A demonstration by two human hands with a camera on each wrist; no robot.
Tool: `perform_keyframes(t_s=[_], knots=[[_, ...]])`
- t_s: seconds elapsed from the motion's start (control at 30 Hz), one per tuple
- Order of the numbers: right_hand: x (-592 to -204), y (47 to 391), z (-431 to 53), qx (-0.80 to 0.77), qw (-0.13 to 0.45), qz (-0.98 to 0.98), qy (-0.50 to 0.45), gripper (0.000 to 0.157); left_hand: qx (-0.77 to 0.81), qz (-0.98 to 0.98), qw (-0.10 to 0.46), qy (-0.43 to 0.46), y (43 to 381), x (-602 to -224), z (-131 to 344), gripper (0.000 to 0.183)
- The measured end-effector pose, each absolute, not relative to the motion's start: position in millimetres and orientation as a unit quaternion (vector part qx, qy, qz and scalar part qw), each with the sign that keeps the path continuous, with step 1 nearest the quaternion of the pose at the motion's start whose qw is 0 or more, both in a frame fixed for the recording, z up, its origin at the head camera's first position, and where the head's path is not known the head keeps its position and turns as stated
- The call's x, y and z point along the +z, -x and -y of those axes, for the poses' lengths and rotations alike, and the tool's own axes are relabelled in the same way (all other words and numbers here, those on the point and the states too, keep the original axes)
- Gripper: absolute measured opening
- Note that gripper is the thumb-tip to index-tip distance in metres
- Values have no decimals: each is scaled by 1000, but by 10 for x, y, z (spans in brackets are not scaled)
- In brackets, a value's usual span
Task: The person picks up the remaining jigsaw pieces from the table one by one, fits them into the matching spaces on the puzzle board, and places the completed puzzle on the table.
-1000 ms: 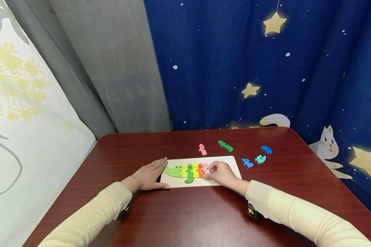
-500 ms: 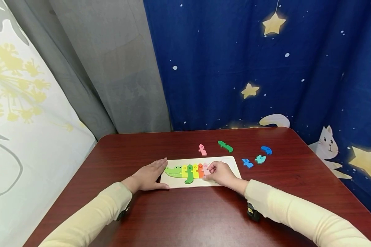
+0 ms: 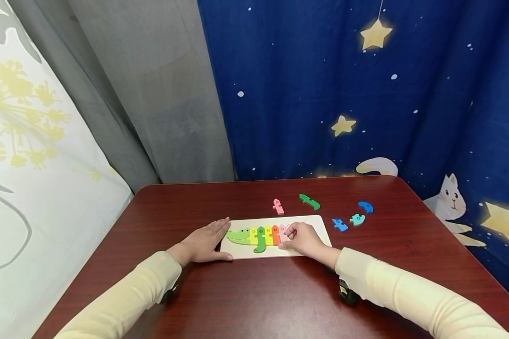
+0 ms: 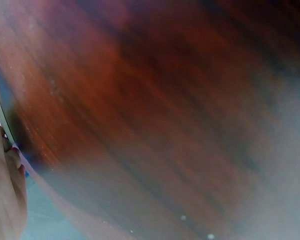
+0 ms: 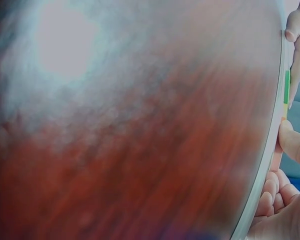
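Note:
On the table lies a pale wooden puzzle board (image 3: 242,253), partly filled with a crocodile. Its light green head piece (image 3: 238,236) is at the left, followed by yellow, green, yellow and orange pieces. My left hand (image 3: 204,242) rests with straight fingers along the board's left end. At the right end of the row, my right hand (image 3: 306,240) pinches a pale pink puzzle piece (image 3: 282,231) between thumb and fingers, beside the orange piece (image 3: 275,234). The right wrist view shows the thumb and curled fingers at the board's edge; the left wrist view is mostly blurred table.
Loose puzzle pieces lie beyond and right of the board: a pink one (image 3: 278,206), a long green one (image 3: 309,201), a blue one (image 3: 340,225), a teal one (image 3: 357,219) and a curved blue one (image 3: 365,206). Curtains hang behind the dark red table (image 3: 254,296).
Almost nothing differs. Both hands keep their places, the right one still at the pale pink puzzle piece; the view has shifted very slightly.

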State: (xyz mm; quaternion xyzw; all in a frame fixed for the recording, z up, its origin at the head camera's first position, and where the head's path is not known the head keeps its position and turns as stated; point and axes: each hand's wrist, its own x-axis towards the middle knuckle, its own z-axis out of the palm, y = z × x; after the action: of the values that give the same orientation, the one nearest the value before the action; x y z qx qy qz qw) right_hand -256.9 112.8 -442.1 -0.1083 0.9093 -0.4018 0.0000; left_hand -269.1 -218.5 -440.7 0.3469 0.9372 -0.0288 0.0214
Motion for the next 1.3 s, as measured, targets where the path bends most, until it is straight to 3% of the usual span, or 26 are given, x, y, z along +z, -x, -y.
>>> perform_keyframes(t_s=[1.3], knots=[[-4423, 2588, -1207, -465, 5, -879, 109, 32, -27, -939, 31, -342, 2682, -4380, 2181, 110]])
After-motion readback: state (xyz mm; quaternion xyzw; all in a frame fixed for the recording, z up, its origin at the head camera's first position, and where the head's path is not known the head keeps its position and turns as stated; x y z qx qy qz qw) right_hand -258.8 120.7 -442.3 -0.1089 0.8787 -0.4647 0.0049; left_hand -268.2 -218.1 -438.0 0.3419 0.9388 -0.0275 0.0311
